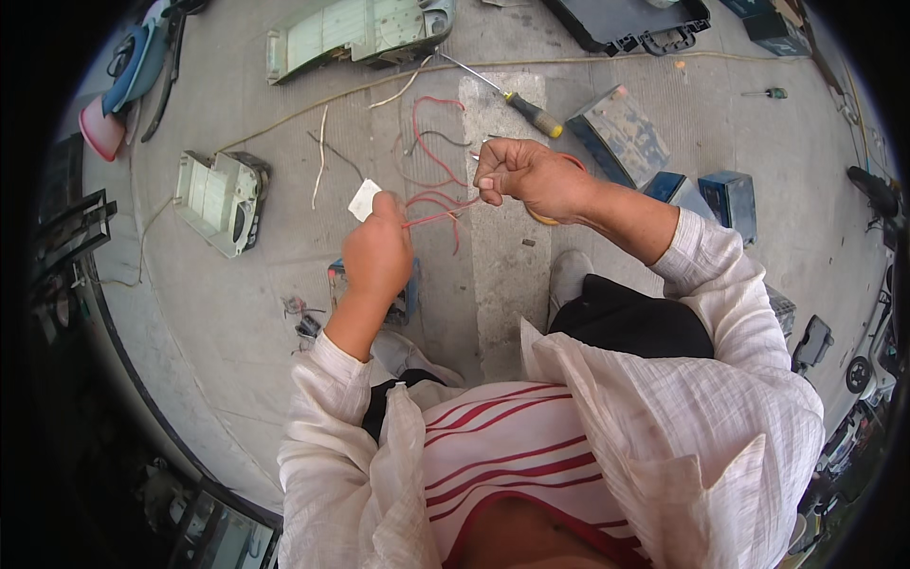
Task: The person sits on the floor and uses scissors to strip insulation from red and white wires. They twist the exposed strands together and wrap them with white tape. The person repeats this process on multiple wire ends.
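Observation:
My left hand (pixel 377 248) is closed around a red wire (pixel 431 217), which stretches across to my right hand. A small white flat piece (pixel 364 200) sticks out beside the left thumb; how it is held is hidden. My right hand (pixel 533 178) pinches the wire's other stretch between thumb and fingers. Curved orange parts (pixel 573 161) show beside the right hand, mostly covered by it. On the ground beyond my hands lie a loose red wire (pixel 417 114) and a dark wire (pixel 338 156). A screwdriver with a yellow and black handle (pixel 534 115) lies just past my right hand.
Battery-like blocks (pixel 621 136) and blue boxes (pixel 728 204) stand at the right. A pale casing (pixel 220 201) lies left, a larger one (pixel 355 36) at the far side. A black case (pixel 630 21) and a small screwdriver (pixel 775 93) are farther off. Another block (pixel 403 302) sits below my left wrist.

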Action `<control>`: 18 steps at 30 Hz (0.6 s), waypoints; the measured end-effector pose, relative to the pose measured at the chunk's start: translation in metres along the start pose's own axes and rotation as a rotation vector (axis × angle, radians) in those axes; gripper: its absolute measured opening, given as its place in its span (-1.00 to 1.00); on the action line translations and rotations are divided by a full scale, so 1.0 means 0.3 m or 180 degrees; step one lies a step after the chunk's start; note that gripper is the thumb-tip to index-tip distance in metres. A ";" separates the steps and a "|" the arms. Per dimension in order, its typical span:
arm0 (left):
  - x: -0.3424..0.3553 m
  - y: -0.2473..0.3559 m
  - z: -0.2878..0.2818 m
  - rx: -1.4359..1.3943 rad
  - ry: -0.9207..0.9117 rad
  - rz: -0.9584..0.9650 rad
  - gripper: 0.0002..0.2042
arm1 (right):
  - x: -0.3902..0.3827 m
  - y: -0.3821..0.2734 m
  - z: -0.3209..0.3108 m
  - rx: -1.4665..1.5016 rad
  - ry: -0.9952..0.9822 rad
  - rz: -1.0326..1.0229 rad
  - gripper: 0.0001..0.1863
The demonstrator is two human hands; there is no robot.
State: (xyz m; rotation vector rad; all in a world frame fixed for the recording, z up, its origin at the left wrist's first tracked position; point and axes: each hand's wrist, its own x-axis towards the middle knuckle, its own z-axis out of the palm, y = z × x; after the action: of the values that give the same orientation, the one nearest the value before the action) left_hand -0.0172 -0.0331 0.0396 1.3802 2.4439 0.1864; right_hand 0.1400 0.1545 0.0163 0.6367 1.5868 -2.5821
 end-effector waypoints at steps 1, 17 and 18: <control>0.004 -0.020 0.002 0.0008 0.0083 0.0006 -0.84 | -0.002 -0.005 -0.023 -0.0173 0.0096 0.0010 -0.95; 0.085 0.038 -0.071 -0.5675 -0.0728 -0.1678 -0.88 | 0.049 -0.127 0.105 -0.0684 0.0115 -0.0342 -0.91; 0.074 0.065 -0.056 -0.5842 -0.0856 -0.1639 -0.88 | 0.059 -0.115 0.124 -0.0374 0.0264 -0.0404 -0.91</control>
State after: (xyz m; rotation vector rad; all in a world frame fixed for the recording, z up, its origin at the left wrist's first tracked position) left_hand -0.0178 -0.0032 0.0560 -0.0749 1.2274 1.4383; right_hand 0.1034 0.1417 0.0534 0.6618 1.8464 -2.5551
